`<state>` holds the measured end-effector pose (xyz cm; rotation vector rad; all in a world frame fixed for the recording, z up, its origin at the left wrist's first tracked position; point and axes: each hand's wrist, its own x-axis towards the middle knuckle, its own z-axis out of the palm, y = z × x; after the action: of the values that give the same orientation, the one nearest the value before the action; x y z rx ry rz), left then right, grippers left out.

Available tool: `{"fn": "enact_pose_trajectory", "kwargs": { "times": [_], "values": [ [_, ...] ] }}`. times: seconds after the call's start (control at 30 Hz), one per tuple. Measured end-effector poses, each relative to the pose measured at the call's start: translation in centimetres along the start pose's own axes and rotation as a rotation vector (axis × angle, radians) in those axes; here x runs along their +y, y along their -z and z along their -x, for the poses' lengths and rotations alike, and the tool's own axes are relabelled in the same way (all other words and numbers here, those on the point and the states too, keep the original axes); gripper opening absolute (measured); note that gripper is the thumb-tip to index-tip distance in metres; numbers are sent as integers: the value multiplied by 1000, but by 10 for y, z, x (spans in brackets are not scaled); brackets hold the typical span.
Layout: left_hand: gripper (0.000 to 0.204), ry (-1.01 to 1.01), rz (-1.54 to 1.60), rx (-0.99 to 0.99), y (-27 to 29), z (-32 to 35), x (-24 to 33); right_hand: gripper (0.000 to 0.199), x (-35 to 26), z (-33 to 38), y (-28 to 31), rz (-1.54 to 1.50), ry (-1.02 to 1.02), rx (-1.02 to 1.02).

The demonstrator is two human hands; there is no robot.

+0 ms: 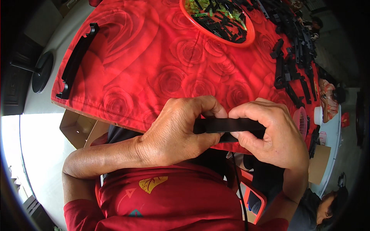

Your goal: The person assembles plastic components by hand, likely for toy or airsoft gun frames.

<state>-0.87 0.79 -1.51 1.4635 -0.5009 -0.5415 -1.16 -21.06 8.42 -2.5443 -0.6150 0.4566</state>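
Note:
Close to the table's near edge, I hold a black oblong plastic part [231, 125] in front of my body. My left hand [179, 129] grips its left end, thumb below and curled fingers above. At the other end, my right hand [266, 131] pinches the part between thumb and forefinger. The fingertips of both hands nearly meet at its middle. My palms and fingers hide both ends of the part. A long black plastic strip [79, 61] with notched ends lies alone on the red tablecloth [154, 46] at the left.
An orange-rimmed bowl [246, 38] at the far side holds small black pieces and yellow-green clear bits. Many black plastic parts [296, 54] are heaped along the right side. A pink basket [300, 121] sits at the right edge. An open cardboard box [79, 129] stands below the left edge. Another person [323, 208] is at lower right.

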Motion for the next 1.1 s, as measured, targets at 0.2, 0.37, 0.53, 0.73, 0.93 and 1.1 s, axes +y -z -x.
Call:
{"fn": "enact_pose_trajectory", "kwargs": {
  "times": [0.2,0.37,0.53,0.73,0.93,1.1],
  "values": [
    [27,-28,-42,11,-1,0,-1,23,5,-1,-5,-167,-108,-44],
    [26,1,-46,-2,-2,-1,1,23,9,1,-5,-174,-99,-41],
    [26,34,-21,-9,-4,-2,0,18,13,0,-7,-276,-133,-39],
    [24,96,-39,-15,-5,-4,1,27,18,-3,-3,-255,-183,-172],
    [25,78,-46,0,-8,-5,-3,27,22,-1,-6,-320,-216,-182],
    [25,138,-34,-8,-8,-7,-2,28,27,2,-15,-280,-146,-120]
  ]
}}
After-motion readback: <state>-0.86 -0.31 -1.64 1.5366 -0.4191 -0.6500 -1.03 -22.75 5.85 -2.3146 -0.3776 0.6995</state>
